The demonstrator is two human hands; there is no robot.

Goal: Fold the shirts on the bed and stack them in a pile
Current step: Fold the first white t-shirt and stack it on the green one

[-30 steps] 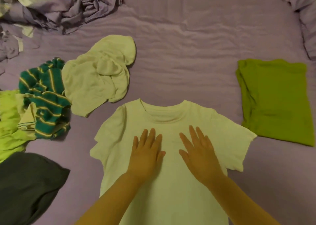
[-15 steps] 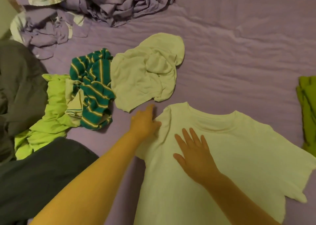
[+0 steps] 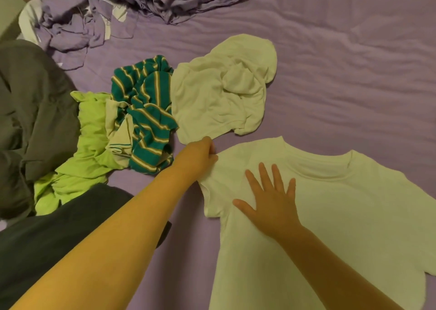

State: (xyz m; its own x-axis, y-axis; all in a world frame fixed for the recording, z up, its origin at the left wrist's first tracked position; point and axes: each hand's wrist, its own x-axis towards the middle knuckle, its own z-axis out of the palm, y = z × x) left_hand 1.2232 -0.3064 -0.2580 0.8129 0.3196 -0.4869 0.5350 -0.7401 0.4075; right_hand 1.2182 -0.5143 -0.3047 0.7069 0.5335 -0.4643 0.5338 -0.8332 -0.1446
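Now the left hand apparently pinches the white shirt's shoulder.

pale shirt flat (unfolded), others crumpled

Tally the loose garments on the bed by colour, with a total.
White: 2, the spread shirt and the crumpled shirt
Lime green: 1
Green striped: 1
Dark grey: 2
Total: 6
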